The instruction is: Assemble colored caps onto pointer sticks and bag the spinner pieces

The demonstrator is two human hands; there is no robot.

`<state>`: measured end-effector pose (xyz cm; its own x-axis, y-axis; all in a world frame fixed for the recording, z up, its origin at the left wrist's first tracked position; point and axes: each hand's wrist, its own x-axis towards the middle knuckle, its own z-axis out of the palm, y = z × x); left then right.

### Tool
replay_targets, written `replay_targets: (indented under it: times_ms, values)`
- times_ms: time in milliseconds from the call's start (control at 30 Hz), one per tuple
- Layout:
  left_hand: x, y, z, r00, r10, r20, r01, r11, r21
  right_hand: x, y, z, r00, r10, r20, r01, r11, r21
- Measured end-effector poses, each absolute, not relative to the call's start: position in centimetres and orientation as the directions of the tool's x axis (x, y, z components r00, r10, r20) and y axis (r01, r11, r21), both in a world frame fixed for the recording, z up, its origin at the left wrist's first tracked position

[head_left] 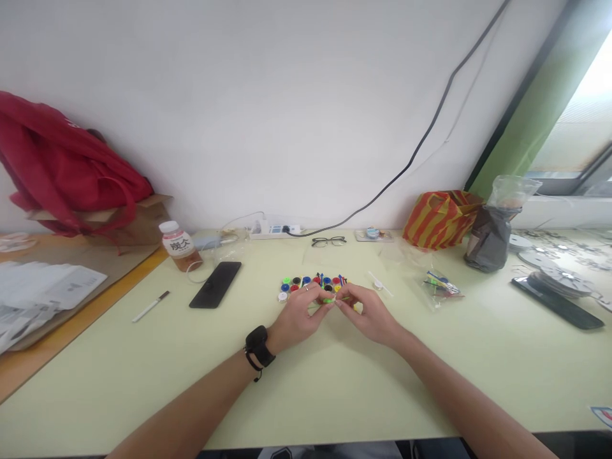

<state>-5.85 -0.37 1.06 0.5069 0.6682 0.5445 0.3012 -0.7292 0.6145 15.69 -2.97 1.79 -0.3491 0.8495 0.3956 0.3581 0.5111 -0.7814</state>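
Over the middle of the table, my left hand [301, 314] pinches a small bright green plastic piece [328, 300] between thumb and fingers. The fingertips of my right hand [368, 313] are closed and meet the left ones at this piece; what they grip is too small to make out. Just beyond both hands lie several small round discs in colours such as a blue disc [285, 288] and a white disc [282, 297]. Small blue and yellow arrow-like sticks stand among them, partly hidden by my fingers. A white disc with a thin stick [378, 285] lies right of the group.
Leftward are a phone [215, 285], a white pen-like stick [151, 306] and a drink bottle [180, 245]. Glasses [329, 241] and a power strip [275, 232] sit near the wall. To the right lie a clear bag of coloured parts [440, 284], a striped bag [437, 220] and metal discs [554, 274].
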Motion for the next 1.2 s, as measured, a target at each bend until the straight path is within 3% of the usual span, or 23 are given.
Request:
replay_targets:
  times_ms: [233, 367, 467, 667, 1033, 1200]
  values:
    - [-5.6, -0.5, 1.0, 0.483, 0.709, 0.513, 0.218, -0.665, 0.714, 15.8, -2.8, 1.9, -0.343, 0.868, 0.359, 0.314, 0.466, -0.827]
    - [-5.5, -0.6, 1.1, 0.538, 0.75, 0.385, 0.013, -0.464, 0.886, 16.1, -2.5, 1.9, -0.33, 0.88, 0.34, 0.222, 0.423, -0.879]
    - [-5.5, -0.3, 1.0, 0.552, 0.771, 0.317, -0.064, -0.34, 0.938, 16.2, -2.4, 1.7, -0.325, 0.892, 0.314, 0.17, 0.382, -0.908]
    - [-5.5, 0.1, 1.2, 0.478, 0.851, 0.215, -0.115, -0.182, 0.977, 16.3, -2.3, 1.5, -0.166, 0.887, 0.432, 0.253, 0.461, -0.85]
    - [-5.9, 1.2, 0.3, 0.425, 0.876, 0.228, -0.141, -0.184, 0.973, 15.7, -3.1, 1.2, -0.204, 0.878, 0.433, 0.219, 0.472, -0.854]
    - [-5.8, 1.2, 0.3, 0.406, 0.884, 0.23, -0.181, -0.169, 0.969, 16.7, -2.5, 1.6, -0.38, 0.868, 0.318, 0.159, 0.4, -0.902]
